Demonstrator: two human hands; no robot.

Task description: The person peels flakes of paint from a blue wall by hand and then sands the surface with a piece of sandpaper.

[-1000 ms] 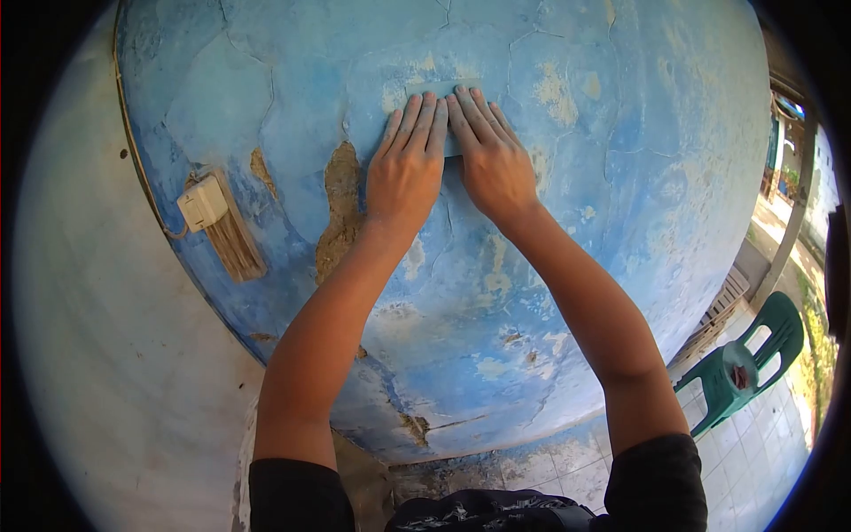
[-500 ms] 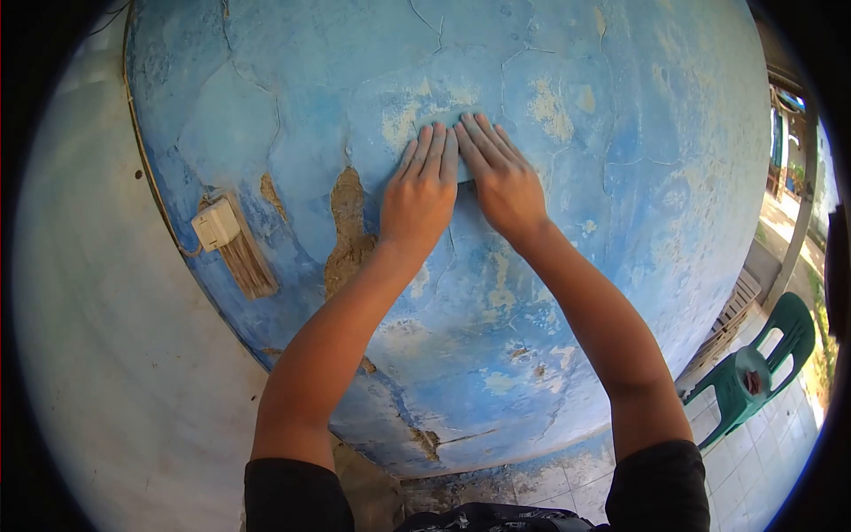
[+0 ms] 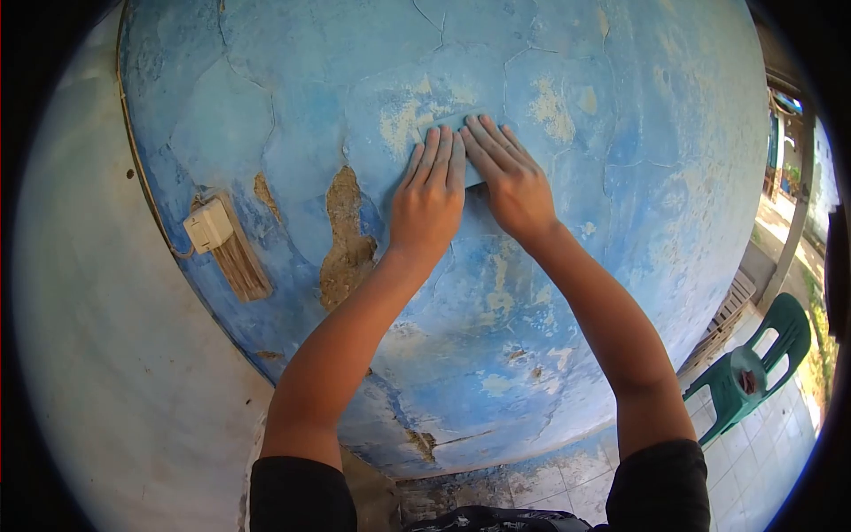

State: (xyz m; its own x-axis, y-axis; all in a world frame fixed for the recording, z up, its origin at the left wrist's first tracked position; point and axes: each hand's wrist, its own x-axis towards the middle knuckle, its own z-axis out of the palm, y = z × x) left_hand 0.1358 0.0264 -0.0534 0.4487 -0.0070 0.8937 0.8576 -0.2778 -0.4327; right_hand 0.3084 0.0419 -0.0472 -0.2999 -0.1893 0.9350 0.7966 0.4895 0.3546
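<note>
My left hand (image 3: 429, 197) and my right hand (image 3: 514, 182) lie flat on the blue wall (image 3: 372, 97), fingers stretched upward and side by side. Under both palms is a thin sheet, apparently sandpaper (image 3: 472, 176), coated in pale blue dust. Only its upper edge and a strip between the hands show. Pale dust covers the fingers too. Around the hands the paint is cracked and worn to whitish patches. Left of my left wrist, a hole in the plaster (image 3: 346, 235) bares brown material.
At left, a white switch box (image 3: 209, 225) sits on a wooden block (image 3: 241, 268), near a cable along the wall's edge. A pale wall (image 3: 133, 355) adjoins there. At right, a green plastic chair (image 3: 734, 417) bearing a small dish stands on the tiled floor.
Both hands have shifted slightly right and down across the wall, with the sheet beneath them. The view has turned a little.
</note>
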